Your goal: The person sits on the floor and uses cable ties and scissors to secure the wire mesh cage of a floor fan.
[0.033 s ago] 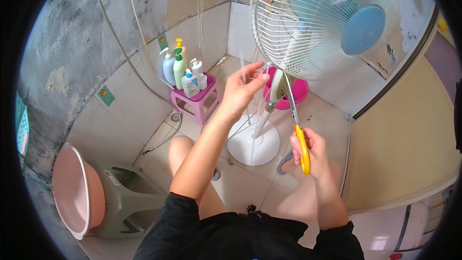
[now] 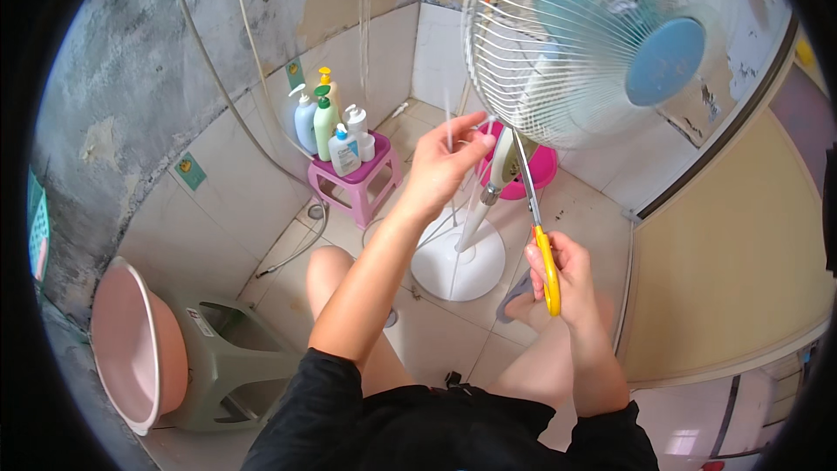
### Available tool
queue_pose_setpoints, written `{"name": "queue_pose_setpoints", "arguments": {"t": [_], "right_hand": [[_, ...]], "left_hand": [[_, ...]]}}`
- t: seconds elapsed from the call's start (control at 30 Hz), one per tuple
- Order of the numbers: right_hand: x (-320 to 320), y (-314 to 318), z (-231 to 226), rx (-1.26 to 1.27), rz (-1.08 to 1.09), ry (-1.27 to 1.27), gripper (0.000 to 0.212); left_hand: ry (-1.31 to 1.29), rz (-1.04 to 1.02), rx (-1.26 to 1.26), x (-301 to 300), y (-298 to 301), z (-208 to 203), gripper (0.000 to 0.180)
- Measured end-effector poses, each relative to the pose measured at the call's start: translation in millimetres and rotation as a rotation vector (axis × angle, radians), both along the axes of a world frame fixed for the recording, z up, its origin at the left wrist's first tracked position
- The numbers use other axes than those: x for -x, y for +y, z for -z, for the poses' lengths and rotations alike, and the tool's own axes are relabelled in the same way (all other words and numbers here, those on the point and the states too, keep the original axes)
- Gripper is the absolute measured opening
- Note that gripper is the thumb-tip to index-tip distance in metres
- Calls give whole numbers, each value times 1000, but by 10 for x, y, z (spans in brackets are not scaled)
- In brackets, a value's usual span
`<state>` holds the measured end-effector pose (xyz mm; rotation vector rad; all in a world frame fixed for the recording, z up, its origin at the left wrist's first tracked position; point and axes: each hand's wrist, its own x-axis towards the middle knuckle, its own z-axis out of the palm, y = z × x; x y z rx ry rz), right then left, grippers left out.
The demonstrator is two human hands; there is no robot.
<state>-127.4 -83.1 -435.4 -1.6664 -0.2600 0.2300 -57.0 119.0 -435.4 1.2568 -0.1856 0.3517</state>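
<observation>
My right hand (image 2: 562, 275) is closed round the yellow handles of a pair of scissors (image 2: 547, 272). The long metal blades point up, nearly together, with their tips at the lower rim of the fan's wire guard. My left hand (image 2: 446, 166) is just left of the tips, thumb and index finger drawn together at the guard's edge. A thin whitish strip (image 2: 448, 113) runs through its fingers; its exact kind is unclear. The standing fan (image 2: 667, 61) has a white cage, blue-green blades and a blue centre cap. Its head tilts over its white round base (image 2: 458, 270).
A pink stool (image 2: 353, 187) at the left back carries several pump bottles (image 2: 324, 126). Behind the fan's pole is a bright pink basin (image 2: 542, 170). At the lower left, a pale pink tub (image 2: 131, 344) leans by a grey-green stool (image 2: 231, 358). A hose (image 2: 214, 70) hangs along the wall.
The fan's head has shifted slightly to the right in view. My left hand has moved a little right with it, while the scissors stay nearly in place.
</observation>
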Motion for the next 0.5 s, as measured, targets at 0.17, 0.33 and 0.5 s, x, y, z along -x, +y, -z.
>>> {"name": "queue_pose_setpoints", "arguments": {"t": [0.17,0.33,0.5], "right_hand": [[-3,152,-67,68,68,46,25],[42,256,-77,256,242,21,17],[31,236,59,188,225,-90,16]], "left_hand": [[-68,-7,71,-161,-98,41,31],[4,52,92,-87,-50,-36,20],[0,33,77,-108,-54,-75,19]]}}
